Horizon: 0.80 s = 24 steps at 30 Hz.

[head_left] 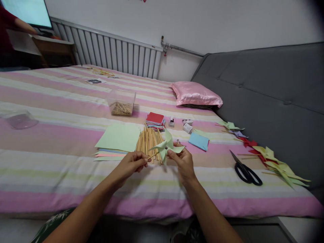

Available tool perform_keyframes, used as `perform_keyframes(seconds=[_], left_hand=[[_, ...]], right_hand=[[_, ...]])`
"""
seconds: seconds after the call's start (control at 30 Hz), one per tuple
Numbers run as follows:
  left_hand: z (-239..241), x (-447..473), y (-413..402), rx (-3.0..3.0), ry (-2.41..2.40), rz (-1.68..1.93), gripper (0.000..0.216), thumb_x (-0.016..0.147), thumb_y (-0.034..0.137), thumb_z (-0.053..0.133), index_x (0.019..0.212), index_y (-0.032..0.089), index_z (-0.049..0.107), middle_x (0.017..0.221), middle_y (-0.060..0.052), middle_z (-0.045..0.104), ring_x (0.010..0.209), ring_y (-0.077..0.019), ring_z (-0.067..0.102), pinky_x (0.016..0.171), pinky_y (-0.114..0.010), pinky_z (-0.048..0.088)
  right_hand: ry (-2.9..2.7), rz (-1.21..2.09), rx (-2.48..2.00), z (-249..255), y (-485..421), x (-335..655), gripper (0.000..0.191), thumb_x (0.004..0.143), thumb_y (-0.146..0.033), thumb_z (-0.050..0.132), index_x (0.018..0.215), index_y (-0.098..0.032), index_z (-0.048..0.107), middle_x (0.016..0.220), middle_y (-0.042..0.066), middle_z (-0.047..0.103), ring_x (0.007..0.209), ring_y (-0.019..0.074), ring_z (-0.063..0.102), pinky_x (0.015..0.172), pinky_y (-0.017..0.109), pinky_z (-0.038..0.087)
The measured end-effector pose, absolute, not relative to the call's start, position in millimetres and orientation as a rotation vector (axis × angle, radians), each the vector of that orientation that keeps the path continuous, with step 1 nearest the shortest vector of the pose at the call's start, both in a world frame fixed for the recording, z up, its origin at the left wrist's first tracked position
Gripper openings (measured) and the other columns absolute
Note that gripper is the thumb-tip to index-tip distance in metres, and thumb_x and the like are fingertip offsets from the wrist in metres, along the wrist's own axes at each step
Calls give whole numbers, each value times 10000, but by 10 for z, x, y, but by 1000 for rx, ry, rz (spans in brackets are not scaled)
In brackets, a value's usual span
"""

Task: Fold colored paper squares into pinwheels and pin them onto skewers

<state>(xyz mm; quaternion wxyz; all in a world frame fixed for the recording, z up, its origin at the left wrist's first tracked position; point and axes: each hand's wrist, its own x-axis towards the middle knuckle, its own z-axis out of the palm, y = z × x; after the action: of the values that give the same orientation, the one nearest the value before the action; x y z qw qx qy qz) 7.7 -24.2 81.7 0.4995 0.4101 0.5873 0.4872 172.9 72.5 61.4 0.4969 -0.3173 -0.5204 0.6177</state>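
A pale green paper pinwheel (168,145) on a thin wooden stick is held above the striped bed (63,135). My left hand (133,165) pinches the stick's lower end. My right hand (182,162) is closed on the pinwheel's paper blades from the right. Just behind the pinwheel lies a bundle of wooden sticks (149,140). Left of the sticks sits a stack of coloured paper sheets (117,140) with a green sheet on top.
Black scissors (245,170) and several finished pinwheels (275,162) lie at the right. A blue paper square (199,140), a stack of small coloured squares (155,120), a clear box of sticks (120,103), a pink pillow (196,94). Another person's arm (24,25) at far left.
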Motion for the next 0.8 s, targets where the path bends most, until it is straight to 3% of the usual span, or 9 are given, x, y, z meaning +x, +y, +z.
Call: perform_keyframes(seconds=[0.23, 0.57, 0.8], left_hand=[[781, 69, -249, 1003, 1387, 1178, 151, 734, 288, 583, 712, 143, 620, 554, 46, 453, 495, -74, 349, 481, -218, 226], [846, 83, -253, 1056, 1462, 1085, 197, 713, 323, 578, 665, 132, 590, 583, 23, 508, 478, -76, 361, 481, -228, 227], [810, 63, -269, 1112, 1430, 1002, 173, 732, 289, 542, 709, 126, 594, 609, 21, 517, 501, -83, 381, 489, -227, 252]], right_hand=[[-1191, 1539, -830, 639, 718, 1733, 376, 587, -302, 778, 895, -153, 620, 734, 22, 700, 605, 149, 643, 614, 311, 549], [-1114, 1519, -801, 596, 818, 1774, 395, 598, -318, 772, 945, -169, 653, 834, 16, 641, 734, 136, 600, 640, 253, 476], [-1023, 1634, -842, 642, 832, 1811, 419, 556, -271, 795, 930, -154, 647, 652, -19, 627, 581, 94, 550, 559, 212, 421]])
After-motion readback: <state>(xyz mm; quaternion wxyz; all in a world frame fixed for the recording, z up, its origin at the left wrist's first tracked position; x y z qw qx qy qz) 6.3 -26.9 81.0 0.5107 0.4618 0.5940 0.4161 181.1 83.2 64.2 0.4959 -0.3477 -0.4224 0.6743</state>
